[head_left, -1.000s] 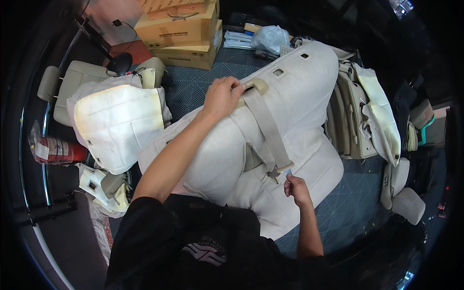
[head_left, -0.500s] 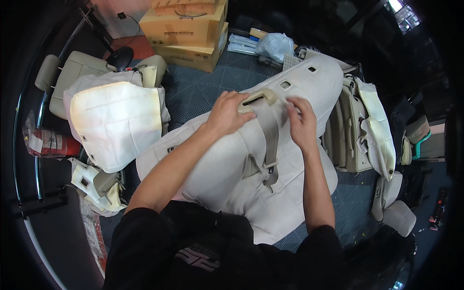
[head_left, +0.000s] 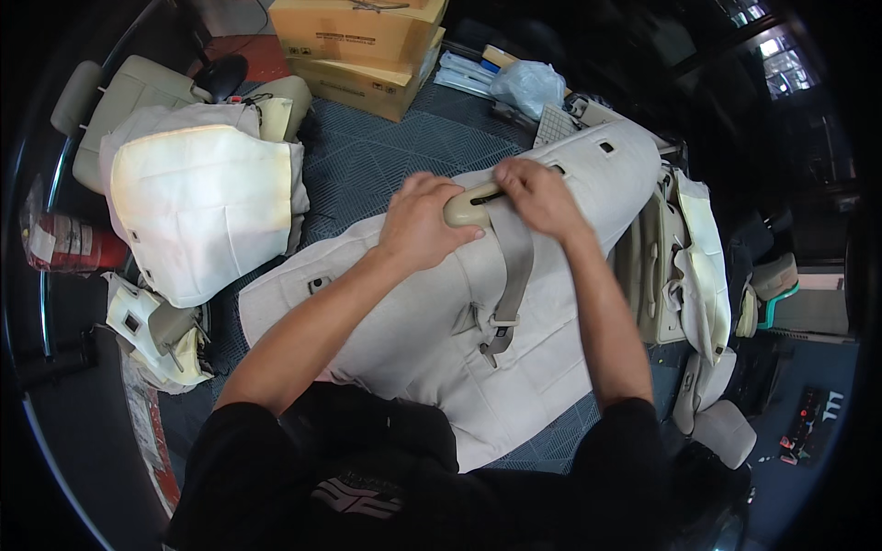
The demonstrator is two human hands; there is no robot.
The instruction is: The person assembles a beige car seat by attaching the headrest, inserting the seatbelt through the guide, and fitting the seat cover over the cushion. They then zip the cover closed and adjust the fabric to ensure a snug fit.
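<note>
A seat backrest under a light grey fabric cover (head_left: pixel 551 340) lies in front of me. On its upper edge sits a beige plastic seat belt guide trim (head_left: pixel 467 213) with a dark slot. My left hand (head_left: pixel 415 225) grips the trim's left end, thumb on the near side. My right hand (head_left: pixel 542 197) is closed over the right end, its fingers curled and partly hidden. Out of the slot a grey seat belt (head_left: pixel 517 266) runs down the cover to a belt tongue (head_left: pixel 502 323). Square holes with dark openings, one of them a cutout (head_left: pixel 605 147), line the cover's far edge.
Left stand a beige seat with a pale cover (head_left: pixel 207 216) and a red fire extinguisher (head_left: pixel 87 243). Cardboard boxes (head_left: pixel 354 46) and a plastic bag (head_left: pixel 528 87) are at the back. More seat parts (head_left: pixel 703 266) lean at the right, with headrests (head_left: pixel 726 432) below.
My right hand has come left and down onto the right end of the belt guide trim. My left hand keeps its grip. The view has shifted slightly.
</note>
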